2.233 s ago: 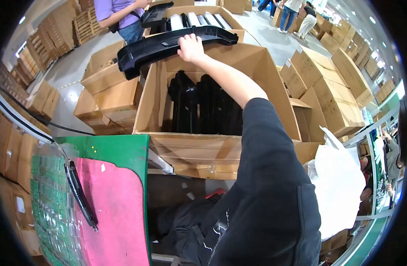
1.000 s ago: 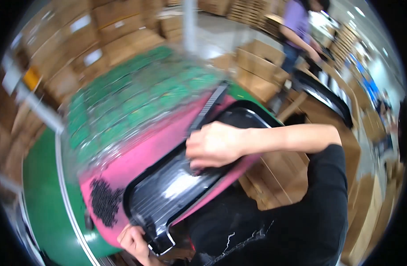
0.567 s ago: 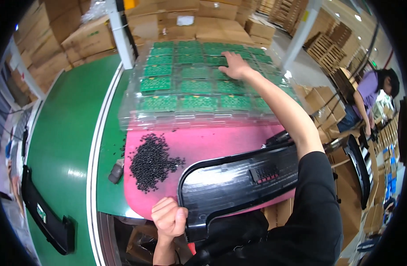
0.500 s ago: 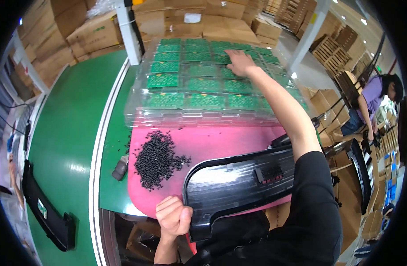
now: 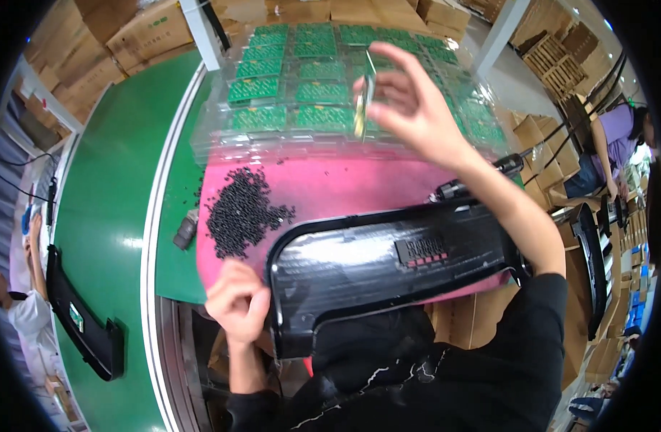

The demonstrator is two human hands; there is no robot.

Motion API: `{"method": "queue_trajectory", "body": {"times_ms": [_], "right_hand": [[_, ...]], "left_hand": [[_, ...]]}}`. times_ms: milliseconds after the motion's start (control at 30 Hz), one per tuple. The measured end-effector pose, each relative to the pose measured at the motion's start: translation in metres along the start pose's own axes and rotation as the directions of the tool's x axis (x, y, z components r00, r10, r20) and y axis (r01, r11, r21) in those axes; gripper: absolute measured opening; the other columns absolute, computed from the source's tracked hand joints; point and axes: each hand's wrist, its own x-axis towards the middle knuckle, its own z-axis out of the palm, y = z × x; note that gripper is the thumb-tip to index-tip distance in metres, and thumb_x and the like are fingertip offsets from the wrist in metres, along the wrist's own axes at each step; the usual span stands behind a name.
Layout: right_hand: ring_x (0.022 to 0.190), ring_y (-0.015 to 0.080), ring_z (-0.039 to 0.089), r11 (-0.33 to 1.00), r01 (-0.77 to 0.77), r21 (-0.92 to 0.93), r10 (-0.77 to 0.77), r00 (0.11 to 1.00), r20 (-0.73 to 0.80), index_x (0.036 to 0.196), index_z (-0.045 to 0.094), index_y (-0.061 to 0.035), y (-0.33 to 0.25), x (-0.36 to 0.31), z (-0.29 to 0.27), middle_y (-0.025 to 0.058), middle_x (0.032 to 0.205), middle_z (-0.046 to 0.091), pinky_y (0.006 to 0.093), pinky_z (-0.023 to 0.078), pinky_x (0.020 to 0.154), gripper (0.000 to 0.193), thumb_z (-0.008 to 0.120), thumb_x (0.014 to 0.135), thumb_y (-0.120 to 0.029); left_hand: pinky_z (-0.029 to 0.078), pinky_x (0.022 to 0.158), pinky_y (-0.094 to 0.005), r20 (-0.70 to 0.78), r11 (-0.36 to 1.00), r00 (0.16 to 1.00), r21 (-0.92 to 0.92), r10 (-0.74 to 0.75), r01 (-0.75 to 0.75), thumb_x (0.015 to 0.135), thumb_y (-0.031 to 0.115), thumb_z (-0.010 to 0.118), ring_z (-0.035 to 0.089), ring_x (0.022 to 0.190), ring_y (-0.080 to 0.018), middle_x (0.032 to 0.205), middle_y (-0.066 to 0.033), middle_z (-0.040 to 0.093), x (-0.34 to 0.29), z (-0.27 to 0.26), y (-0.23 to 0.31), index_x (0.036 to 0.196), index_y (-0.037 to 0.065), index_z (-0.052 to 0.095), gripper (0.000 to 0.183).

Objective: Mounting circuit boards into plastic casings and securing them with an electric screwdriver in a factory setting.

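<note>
My right hand (image 5: 417, 108) is raised above the near part of a clear plastic tray (image 5: 283, 147), pinching a green circuit board (image 5: 368, 81) between thumb and fingers, with the board turned edge-on. Rows of similar boards fill the tray. My left hand (image 5: 237, 301) is closed in a fist against the left end of a curved black plastic housing (image 5: 352, 277); whatever is inside the fist is hidden. The housing lies hollow side up on the pink mat (image 5: 330, 191) and has a small slotted opening right of its middle. Left of it spreads a pile of small black screws (image 5: 240, 212).
A black electric screwdriver (image 5: 456, 189) lies past the housing, under my right forearm. A dark lump (image 5: 185, 232) sits left of the mat. Another black housing (image 5: 85, 320) with a board rests on the green conveyor (image 5: 121, 216). Co-workers are at both sides; cardboard boxes (image 5: 147, 36) stand behind.
My right hand has lifted off the tray toward me and now holds a circuit board upright. My left hand stays closed at the housing's left end. The whole view has shifted slightly.
</note>
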Motion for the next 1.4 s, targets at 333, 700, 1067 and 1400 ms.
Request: {"method": "queue_trajectory", "body": {"times_ms": [333, 700, 1067, 1400], "right_hand": [[0.12, 0.0347, 0.055, 0.912, -0.038, 0.408, 0.083, 0.992, -0.094, 0.142, 0.016, -0.0043, -0.068, -0.139, 0.01, 0.0273, 0.126, 0.051, 0.0442, 0.048, 0.101, 0.082, 0.068, 0.079, 0.0], [0.12, 0.0226, 0.054, 0.973, -0.214, -0.091, 0.211, 0.976, -0.044, 0.117, 0.052, -0.0033, -0.019, -0.203, -0.051, 0.0109, 0.126, 0.057, 0.0389, 0.043, 0.102, 0.049, 0.077, 0.075, -0.006], [0.121, 0.0309, 0.048, 0.85, -0.211, -0.483, 0.254, 0.967, 0.025, 0.109, 0.06, -0.0047, 0.0, -0.213, -0.047, 0.0099, 0.128, 0.056, 0.0415, 0.036, 0.105, 0.05, 0.081, 0.064, -0.012], [0.121, 0.0311, 0.047, 0.806, -0.233, -0.544, 0.297, 0.954, 0.03, 0.109, 0.06, -0.0043, -0.002, -0.207, -0.04, 0.0092, 0.128, 0.055, 0.0412, 0.037, 0.104, 0.049, 0.08, 0.065, -0.011]], "left_hand": [[0.055, 0.065, -0.0274, 0.583, 0.991, 0.802, 0.08, -0.132, 0.104, 0.067, 0.013, 0.084, 0.064, 0.075, -0.015, 0.089, -0.0096, 0.067, 0.091, 0.099, 0.064, 0.114, 0.001, 0.066, 0.051], [0.053, 0.06, -0.0261, 0.785, 0.985, 0.601, 0.17, -0.152, 0.027, 0.065, 0.008, 0.076, 0.061, 0.074, -0.0145, 0.099, -0.008, 0.063, 0.079, 0.14, 0.03, 0.11, -0.001, 0.064, 0.047], [0.05, 0.069, -0.0343, 0.849, 0.958, 0.49, 0.273, -0.197, -0.089, 0.068, 0.02, 0.079, 0.059, 0.074, -0.0221, 0.098, -0.0084, 0.059, 0.059, 0.143, 0.007, 0.106, 0.001, 0.062, 0.045], [0.051, 0.073, -0.0361, 0.853, 0.945, 0.456, 0.319, -0.255, -0.068, 0.07, 0.022, 0.079, 0.061, 0.08, -0.0258, 0.103, -0.0091, 0.058, 0.06, 0.139, 0.002, 0.106, 0.002, 0.061, 0.045]]}}
